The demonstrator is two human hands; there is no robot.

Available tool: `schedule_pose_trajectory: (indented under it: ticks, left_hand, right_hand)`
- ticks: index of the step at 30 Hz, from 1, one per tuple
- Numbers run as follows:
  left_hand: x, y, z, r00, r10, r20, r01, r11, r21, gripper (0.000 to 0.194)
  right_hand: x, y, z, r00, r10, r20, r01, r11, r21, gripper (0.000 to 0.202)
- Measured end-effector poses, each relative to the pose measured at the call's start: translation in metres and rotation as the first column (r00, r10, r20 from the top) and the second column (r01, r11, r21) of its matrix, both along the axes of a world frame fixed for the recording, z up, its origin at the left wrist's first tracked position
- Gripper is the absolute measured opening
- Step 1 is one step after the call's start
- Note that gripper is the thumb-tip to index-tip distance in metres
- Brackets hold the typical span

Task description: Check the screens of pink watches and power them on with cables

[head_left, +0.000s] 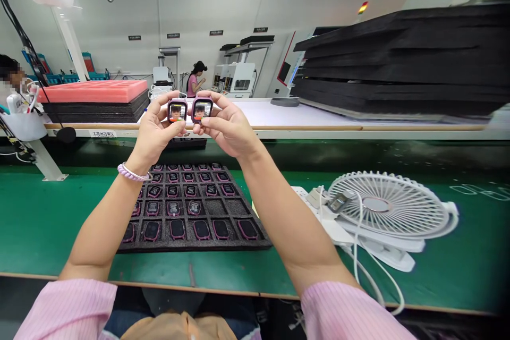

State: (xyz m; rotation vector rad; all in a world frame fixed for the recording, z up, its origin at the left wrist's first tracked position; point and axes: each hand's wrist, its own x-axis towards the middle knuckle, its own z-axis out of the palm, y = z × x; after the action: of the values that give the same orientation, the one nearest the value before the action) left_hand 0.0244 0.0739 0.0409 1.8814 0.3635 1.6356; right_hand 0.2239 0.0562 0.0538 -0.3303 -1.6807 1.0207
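My left hand holds up a small pink-edged watch body with its screen lit. My right hand holds a second one right beside it, screen also lit; the two nearly touch. Both are raised well above a black foam tray on the green bench. The tray holds several more pink-edged watch bodies in rows, with two pockets on its right side vacant. A pale purple band sits on my left wrist.
A white desk fan lies flat at the right with cables and a power strip. Stacked black foam trays fill the back right; a pink foam stack stands back left. People sit far back and at the left edge.
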Motion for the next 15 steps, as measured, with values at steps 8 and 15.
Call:
schedule_pose_trajectory:
  ticks: [8, 15]
  left_hand:
    - [0.001, -0.009, -0.025, 0.999, -0.036, -0.006, 0.034, 0.984, -0.174, 0.069]
    - [0.000, -0.019, -0.052, 0.999, -0.041, -0.020, 0.034, 0.964, -0.264, 0.067]
  right_hand:
    - [0.000, -0.002, -0.033, 0.997, 0.051, -0.055, -0.055, 0.995, -0.081, 0.061]
    - [-0.003, -0.007, -0.067, 0.997, 0.053, -0.047, -0.057, 0.995, -0.081, 0.053]
